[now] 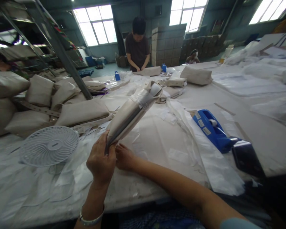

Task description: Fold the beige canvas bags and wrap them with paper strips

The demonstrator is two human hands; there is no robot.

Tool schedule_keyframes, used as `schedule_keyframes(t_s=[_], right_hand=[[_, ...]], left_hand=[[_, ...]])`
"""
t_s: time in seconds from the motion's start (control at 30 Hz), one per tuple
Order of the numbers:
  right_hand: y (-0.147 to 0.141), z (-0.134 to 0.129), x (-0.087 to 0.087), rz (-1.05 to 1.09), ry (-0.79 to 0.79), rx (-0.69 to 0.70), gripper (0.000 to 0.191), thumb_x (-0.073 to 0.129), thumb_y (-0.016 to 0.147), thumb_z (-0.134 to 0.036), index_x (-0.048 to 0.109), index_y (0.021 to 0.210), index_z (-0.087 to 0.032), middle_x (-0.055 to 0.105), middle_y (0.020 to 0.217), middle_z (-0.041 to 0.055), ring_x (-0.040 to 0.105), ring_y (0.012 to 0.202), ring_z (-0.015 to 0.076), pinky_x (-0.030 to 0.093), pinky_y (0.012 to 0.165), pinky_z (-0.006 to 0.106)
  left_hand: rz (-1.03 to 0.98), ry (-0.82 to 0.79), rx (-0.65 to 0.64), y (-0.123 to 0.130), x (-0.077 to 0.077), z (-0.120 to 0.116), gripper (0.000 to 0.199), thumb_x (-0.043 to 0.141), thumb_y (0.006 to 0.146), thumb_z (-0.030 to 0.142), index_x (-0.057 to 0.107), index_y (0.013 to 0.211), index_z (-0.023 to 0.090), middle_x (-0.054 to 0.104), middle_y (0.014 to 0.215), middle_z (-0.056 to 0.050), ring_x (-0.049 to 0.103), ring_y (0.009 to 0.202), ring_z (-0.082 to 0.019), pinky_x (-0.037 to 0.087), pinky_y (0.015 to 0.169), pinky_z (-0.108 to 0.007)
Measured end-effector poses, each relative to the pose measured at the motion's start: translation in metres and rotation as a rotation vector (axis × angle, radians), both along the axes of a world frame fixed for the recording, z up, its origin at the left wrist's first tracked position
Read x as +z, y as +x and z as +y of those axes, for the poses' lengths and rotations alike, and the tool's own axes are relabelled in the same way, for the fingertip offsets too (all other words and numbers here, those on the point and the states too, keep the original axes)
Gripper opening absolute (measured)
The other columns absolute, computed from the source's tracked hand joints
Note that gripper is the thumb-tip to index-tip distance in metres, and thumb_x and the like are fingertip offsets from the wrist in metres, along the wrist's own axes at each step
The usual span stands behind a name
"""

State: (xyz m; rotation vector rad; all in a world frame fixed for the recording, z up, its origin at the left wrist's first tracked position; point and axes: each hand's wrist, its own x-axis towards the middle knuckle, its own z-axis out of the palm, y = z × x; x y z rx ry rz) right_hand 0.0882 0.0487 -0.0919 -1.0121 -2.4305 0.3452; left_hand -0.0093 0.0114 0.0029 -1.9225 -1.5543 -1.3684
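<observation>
A beige leather-like bag (131,116) is held up at a slant over the table, its dark grey side strip facing me. Clear plastic film (144,98) wraps its upper end, where a strap loop or opening shows. My left hand (101,157) is closed round the bag's lower end, thumb in front. My right hand (126,158) is at the lower end behind it, fingers curled against the bag and partly hidden by it and by the left hand. A silvery bangle (91,220) circles my left wrist.
To the left lie a white round fan grille (51,145) and a heap of beige bags (83,111) beside a metal post (62,51). On the right are a blue tape dispenser (211,128) and white plastic sheets (205,152). Across the table a co-worker (137,47) handles another bag (150,71).
</observation>
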Motion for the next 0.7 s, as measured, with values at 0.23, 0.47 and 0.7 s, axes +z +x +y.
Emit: schedule_keyframes(t_s=[0.23,0.47,0.7], right_hand=[[0.09,-0.028,-0.011,-0.075,-0.15,-0.287,0.081,0.058,0.091,-0.06,0.041,0.15,-0.007,0.032,0.158,0.0203,0.025,0.15,0.0334,0.021,0.124,0.051],[0.11,-0.038,0.006,-0.019,-0.064,-0.233,0.057,0.056,0.097,-0.044,0.052,0.143,-0.01,0.049,0.149,0.019,0.042,0.142,0.0299,0.03,0.121,0.05],[0.167,-0.089,0.065,0.268,0.174,-0.109,0.028,0.05,0.099,-0.033,0.072,0.116,-0.027,0.075,0.112,0.0054,0.07,0.104,0.0205,0.056,0.095,0.037]], left_hand=[[0.032,0.049,-0.037,0.006,-0.009,-0.001,0.052,0.069,0.087,0.023,0.054,0.137,0.024,0.068,0.127,-0.009,0.065,0.115,-0.024,0.05,0.101,-0.033],[0.181,0.113,-0.177,0.028,-0.033,0.003,0.058,0.065,0.087,0.013,0.049,0.142,0.023,0.067,0.128,-0.008,0.063,0.119,-0.021,0.048,0.105,-0.031],[0.328,0.085,-0.311,0.037,-0.076,-0.012,0.053,0.052,0.091,0.006,0.05,0.141,0.024,0.066,0.13,-0.006,0.061,0.123,-0.021,0.05,0.106,-0.039]])
